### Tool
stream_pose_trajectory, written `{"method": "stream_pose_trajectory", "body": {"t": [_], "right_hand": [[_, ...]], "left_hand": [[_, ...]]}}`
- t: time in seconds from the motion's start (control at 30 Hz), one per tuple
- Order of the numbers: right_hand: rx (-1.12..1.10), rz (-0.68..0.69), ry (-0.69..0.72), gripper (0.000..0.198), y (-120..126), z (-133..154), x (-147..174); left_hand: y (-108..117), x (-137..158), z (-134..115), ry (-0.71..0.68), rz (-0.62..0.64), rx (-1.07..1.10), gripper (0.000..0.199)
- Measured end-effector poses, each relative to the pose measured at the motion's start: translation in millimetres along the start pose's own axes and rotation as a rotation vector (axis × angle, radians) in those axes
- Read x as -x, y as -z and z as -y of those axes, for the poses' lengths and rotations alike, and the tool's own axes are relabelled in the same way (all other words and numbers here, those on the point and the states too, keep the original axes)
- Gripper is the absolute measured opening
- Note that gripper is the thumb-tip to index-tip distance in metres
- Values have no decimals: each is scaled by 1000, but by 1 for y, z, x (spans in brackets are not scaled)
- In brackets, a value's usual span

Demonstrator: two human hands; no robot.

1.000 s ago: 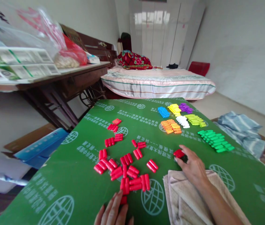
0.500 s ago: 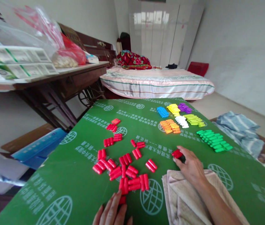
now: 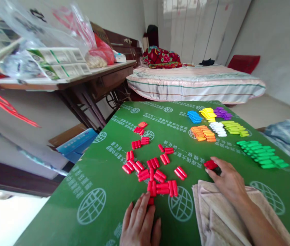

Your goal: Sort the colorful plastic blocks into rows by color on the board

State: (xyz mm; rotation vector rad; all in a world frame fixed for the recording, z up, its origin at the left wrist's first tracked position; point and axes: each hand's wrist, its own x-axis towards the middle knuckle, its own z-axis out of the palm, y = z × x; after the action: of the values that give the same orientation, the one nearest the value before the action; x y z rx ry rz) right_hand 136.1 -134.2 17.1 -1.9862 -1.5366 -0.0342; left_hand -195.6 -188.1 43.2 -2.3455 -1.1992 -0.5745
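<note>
Many small red plastic pegs [image 3: 153, 163] lie in loose little clusters over the middle of the green board [image 3: 96, 177]. My left hand [image 3: 141, 220] rests flat at their near end, fingers stretched out, with fingertips touching the nearest red pegs and partly covering one. To the right, my right hand [image 3: 227, 177] has thumb and forefinger around a few red pegs [image 3: 210, 164] on the board. Its other fingers are partly hidden. A folded beige cloth [image 3: 216, 205] lies under my right forearm.
Sorted rows of pegs lie at the far right: blue [image 3: 194, 117], yellow [image 3: 208, 113], purple [image 3: 222, 113], orange [image 3: 202, 132], white [image 3: 218, 128], lime [image 3: 235, 128] and green [image 3: 261, 153]. A cluttered wooden table [image 3: 116, 70] stands left; a bed [image 3: 196, 82] is behind.
My view has turned left, so everything sits further right in the picture. More of my left hand shows. My right hand stays at the same red pegs.
</note>
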Motion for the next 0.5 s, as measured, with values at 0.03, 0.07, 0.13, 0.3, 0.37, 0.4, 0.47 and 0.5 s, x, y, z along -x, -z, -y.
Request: {"method": "stream_pose_trajectory", "body": {"t": [0.03,0.07,0.13,0.3,0.37,0.4,0.47,0.5], "right_hand": [[0,-4,6,46,0,-1,0],[2,-9,13,46,0,-1,1],[9,-16,24,45,-1,-3,1],[21,-9,39,46,-3,-5,2],[30,-8,44,47,-3,-6,2],[33,-9,46,47,-3,-6,2],[36,-12,56,46,-4,-6,2],[36,-14,64,46,-4,-6,2]], "left_hand": [[1,0,-1,8,7,6,27],[1,1,-2,19,12,16,27],[1,2,-5,59,14,44,25],[2,2,-8,85,38,32,24],[3,2,-7,56,48,-1,25],[4,1,-7,45,50,-12,25],[4,1,-5,40,45,-25,25],[4,0,-4,34,42,-24,25]]}}
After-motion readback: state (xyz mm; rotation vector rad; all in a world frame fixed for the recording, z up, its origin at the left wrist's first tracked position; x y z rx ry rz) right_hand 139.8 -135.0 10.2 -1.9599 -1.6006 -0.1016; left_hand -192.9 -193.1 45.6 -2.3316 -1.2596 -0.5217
